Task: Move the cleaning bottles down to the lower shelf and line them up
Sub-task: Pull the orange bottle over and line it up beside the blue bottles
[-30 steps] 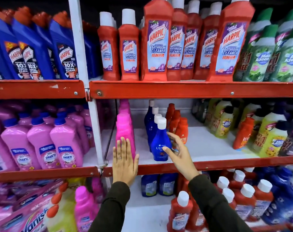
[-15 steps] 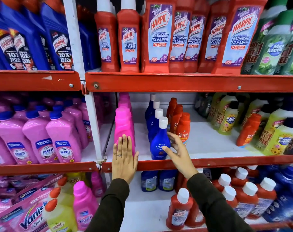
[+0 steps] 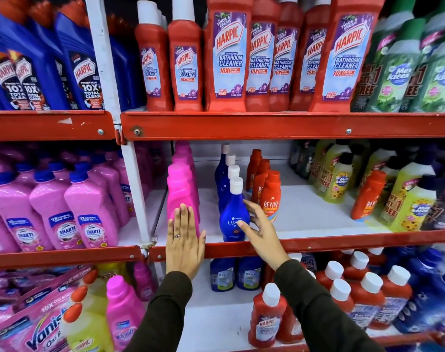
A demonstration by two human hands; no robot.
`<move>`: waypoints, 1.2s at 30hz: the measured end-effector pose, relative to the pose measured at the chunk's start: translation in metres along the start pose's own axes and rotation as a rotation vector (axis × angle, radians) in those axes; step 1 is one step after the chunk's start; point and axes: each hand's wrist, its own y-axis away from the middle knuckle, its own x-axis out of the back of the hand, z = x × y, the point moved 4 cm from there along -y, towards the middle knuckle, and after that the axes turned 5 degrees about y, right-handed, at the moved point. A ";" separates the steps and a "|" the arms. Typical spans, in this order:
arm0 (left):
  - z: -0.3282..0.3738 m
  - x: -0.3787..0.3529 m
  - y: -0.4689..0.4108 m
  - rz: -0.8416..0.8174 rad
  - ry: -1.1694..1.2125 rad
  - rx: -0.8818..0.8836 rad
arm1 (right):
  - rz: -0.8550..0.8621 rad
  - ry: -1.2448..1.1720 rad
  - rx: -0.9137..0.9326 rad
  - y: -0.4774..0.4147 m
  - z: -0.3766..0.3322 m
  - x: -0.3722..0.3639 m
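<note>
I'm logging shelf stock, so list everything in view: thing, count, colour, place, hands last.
Blue Harpic plastic bottles: several, blue, top shelf left.
Red Harpic bathroom cleaner bottles: at least seven, red with white caps, top shelf centre.
Green Max Kleen bottles: several, green, top right.
Pale pink Shakti bottles: many, middle shelf left.
Bright pink bottles: a row, middle shelf.
Blue white-capped bottles: four, middle shelf.
Orange Revive bottles: five, middle shelf.
Left hand: flat on front pink bottle.
Right hand: fingers around front blue bottle.
</note>
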 end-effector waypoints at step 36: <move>0.110 -0.056 -0.018 0.100 0.069 -0.171 | 0.796 0.265 -0.364 -0.031 0.040 0.307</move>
